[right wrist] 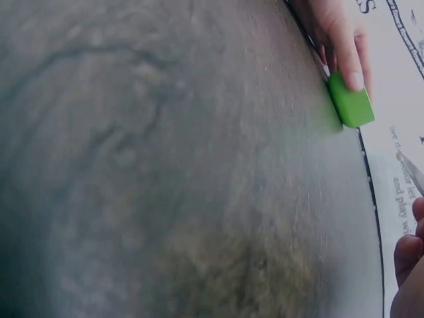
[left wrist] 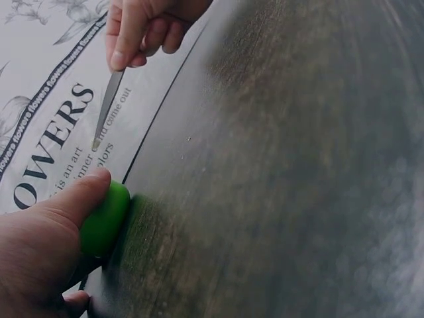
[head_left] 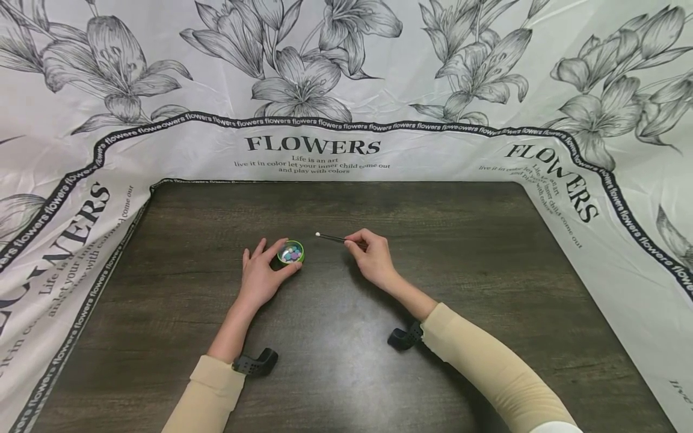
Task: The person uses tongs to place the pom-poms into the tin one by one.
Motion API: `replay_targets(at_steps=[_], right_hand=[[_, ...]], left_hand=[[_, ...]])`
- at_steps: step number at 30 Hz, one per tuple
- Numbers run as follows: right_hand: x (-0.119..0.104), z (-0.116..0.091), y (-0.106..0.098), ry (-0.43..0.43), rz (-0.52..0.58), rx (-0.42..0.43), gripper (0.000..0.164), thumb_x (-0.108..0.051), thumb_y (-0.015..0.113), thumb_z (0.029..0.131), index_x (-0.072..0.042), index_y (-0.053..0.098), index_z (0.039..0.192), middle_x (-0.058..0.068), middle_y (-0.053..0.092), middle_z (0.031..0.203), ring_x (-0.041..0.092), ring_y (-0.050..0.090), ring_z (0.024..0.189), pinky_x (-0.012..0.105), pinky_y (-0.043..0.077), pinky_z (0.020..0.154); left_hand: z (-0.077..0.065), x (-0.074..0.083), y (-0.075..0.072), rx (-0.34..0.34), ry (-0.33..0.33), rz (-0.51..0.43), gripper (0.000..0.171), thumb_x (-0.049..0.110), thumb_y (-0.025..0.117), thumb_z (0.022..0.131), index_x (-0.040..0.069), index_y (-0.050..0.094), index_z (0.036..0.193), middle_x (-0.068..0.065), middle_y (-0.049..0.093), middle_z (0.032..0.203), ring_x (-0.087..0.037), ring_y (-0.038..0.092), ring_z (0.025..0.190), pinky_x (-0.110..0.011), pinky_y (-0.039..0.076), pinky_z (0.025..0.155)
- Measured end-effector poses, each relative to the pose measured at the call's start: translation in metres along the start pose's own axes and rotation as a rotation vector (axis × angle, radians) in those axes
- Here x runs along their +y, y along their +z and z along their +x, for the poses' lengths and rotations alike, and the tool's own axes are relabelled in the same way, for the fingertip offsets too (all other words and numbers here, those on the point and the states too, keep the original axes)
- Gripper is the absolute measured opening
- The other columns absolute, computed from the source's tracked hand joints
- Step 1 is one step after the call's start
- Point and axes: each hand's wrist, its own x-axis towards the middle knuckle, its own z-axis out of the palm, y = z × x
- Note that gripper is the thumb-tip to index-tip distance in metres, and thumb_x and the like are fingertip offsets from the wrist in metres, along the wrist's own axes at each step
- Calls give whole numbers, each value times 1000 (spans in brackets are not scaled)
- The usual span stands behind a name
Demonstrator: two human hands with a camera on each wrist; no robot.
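Note:
A small round green container (head_left: 279, 255) stands on the dark table, with several blue, purple and white bead-like pieces (head_left: 292, 252) inside. My left hand (head_left: 261, 278) grips its sides between thumb and forefinger; the other fingers spread to the left. In the left wrist view, the thumb (left wrist: 83, 195) presses on the green wall. To the right of the container, my right hand (head_left: 373, 255) pinches dark slim tweezers (head_left: 331, 238), pointing left. A tiny white piece (head_left: 317, 234) is at the tips, above the table and apart from the container.
The dark wood-grain table (head_left: 460, 240) extends around both hands. White cloth (head_left: 433, 150) printed with flowers and lettering borders it at the back and sides. A black band with a camera mount (head_left: 255, 362) sits on the left wrist, another mount (head_left: 405, 337) on the right.

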Motion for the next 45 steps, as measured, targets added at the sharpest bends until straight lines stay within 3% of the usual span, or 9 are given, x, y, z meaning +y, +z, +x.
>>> replay_targets(at_steps=[21, 45], right_hand=[[-18, -4, 35, -68, 27, -99, 5, -1, 70, 97, 1, 72, 101, 14, 75, 100, 25, 74, 94, 28, 60, 80], [-17, -17, 36, -6, 45, -183, 10, -4, 69, 99, 1, 73, 107, 12, 75, 106, 22, 74, 96, 26, 59, 81]], left_hand=[[-1, -1, 0, 1, 10, 12, 74, 37, 81, 91, 8, 52, 152, -28, 56, 142, -46, 21, 152, -66, -3, 120], [0, 1, 1, -9, 5, 20, 74, 36, 81, 91, 9, 51, 152, -29, 53, 145, -44, 21, 152, -65, -3, 120]])
